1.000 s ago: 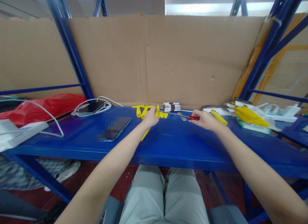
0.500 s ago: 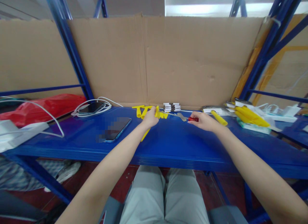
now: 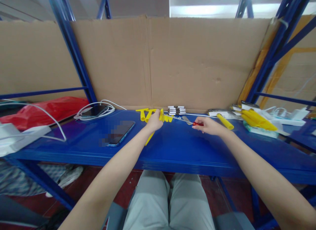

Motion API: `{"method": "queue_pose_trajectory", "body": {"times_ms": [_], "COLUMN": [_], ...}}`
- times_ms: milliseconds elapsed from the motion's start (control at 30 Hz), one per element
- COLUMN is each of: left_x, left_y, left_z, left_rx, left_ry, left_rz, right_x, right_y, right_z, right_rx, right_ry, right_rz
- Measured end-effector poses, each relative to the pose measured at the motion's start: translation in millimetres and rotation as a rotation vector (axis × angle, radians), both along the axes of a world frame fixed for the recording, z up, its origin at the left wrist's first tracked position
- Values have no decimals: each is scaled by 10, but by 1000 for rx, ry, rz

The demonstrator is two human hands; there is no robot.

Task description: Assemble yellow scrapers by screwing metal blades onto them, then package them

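My left hand (image 3: pixel 155 120) is closed around a yellow T-shaped plastic tool (image 3: pixel 149 138); its handle slants out below my palm and its head (image 3: pixel 161 115) shows above my fingers. Between finger and thumb, my right hand (image 3: pixel 206 125) grips the red handle of a screwdriver (image 3: pixel 197 124). The thin metal shaft points left towards the yellow head; whether its tip touches is too small to tell. A flat greyish piece (image 3: pixel 187 120) lies beside the shaft. Small yellow pieces (image 3: pixel 168 119) are just right of my left hand, and more yellow T-shaped tools (image 3: pixel 142 115) lie to its left.
Small white-and-black boxes (image 3: pixel 176 110) are stacked against the cardboard. A phone (image 3: pixel 121 133) lies left of my left arm. Right of my right hand are a yellow tube (image 3: pixel 225 121) and a yellow bundle (image 3: pixel 258 119). A coiled white cable (image 3: pixel 108 108) sits back left.
My right hand and the red screwdriver handle have shifted very slightly, with the handle's angle changed a little. My left hand stays in place on the yellow tool.
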State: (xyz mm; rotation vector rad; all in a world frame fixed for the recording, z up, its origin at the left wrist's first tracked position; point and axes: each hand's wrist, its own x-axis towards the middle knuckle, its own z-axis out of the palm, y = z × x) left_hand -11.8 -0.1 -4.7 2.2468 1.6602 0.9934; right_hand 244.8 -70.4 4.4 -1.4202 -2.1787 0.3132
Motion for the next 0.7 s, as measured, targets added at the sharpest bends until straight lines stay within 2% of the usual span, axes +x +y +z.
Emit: {"method": "queue_pose_trajectory", "body": {"times_ms": [133, 333, 567, 700], "left_x": [2, 7, 10, 5], "left_y": [-1, -17, -17, -7], "left_z": [1, 17, 16, 14], "left_rx": [-2, -12, -7, -6], "left_ry": [-1, -5, -8, -4], "left_rz": [-12, -24, -15, -6], "right_x": [30, 23, 58, 31], "right_y": [46, 38, 71, 28], "right_z": [-4, 1, -16, 1], "right_rx": [153, 116, 221, 160], "right_ry": [-109, -81, -95, -90], "right_rz": [-10, -32, -77, -68]}}
